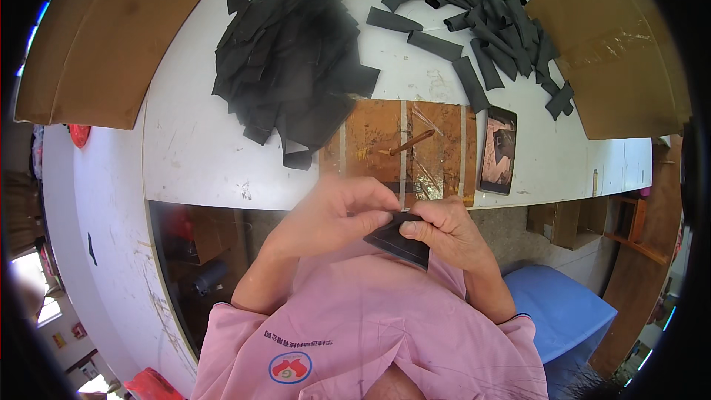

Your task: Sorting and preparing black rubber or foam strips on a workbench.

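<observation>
Close in front of my chest, a small piece of black fabric (400, 243) is held between my two hands, tilted, with a line along it. My left hand (326, 211) pinches its upper left corner between thumb and fingers. On the other side, the thumb of my right hand (450, 233) presses on the piece, its fingers curled behind. Just beyond my hands lies a worn brown board (363, 141) with pale strips across it. A thin brown pointed stick (412, 142) rests on that board.
A heap of flat black fabric pieces (285, 67) covers the table's (200, 163) far left. Tube-like black pieces (433, 46) spread over the far right. Right of the board lies a phone-like device (498, 150). Cardboard flaps (111, 37) flank the table; blue cloth (555, 307) sits lower right.
</observation>
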A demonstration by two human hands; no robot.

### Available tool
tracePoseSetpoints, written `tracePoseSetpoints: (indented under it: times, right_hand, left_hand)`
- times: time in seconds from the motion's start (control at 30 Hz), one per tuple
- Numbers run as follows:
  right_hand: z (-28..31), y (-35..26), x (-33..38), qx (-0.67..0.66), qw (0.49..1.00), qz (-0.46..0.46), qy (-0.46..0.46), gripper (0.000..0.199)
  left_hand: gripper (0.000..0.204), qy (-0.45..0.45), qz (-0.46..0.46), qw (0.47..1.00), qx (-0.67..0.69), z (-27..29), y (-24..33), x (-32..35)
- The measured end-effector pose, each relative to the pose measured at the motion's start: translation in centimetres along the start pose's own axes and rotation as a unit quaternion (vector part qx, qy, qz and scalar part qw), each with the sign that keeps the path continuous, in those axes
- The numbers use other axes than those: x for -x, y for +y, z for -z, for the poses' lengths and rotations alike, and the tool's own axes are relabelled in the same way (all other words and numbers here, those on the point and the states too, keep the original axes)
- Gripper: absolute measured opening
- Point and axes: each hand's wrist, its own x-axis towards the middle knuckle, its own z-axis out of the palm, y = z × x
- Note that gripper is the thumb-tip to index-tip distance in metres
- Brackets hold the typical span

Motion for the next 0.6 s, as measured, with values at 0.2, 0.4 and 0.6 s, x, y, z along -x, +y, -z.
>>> tracePoseSetpoints:
  times: [0.2,0.4,0.6]
  right_hand:
    - [-1.1,0.0,-1.4,0.293,0.915,0.109,0.254,0.021]
    - [-2.5,-0.8,-1.0,0.092,0.955,0.112,0.259,0.027]
    - [-3.0,0.4,-2.2,0.157,0.906,0.151,0.364,0.009]
  left_hand:
    - [0.007,0.114,-0.054,0.974,-0.189,-0.6,-0.9,-0.3]
    - [0.012,0.271,-0.087,0.958,0.042,-3.7,-2.4,-0.4]
    - [0.008,0.358,-0.267,0.821,-0.355,-4.1,-4.1,-2.0]
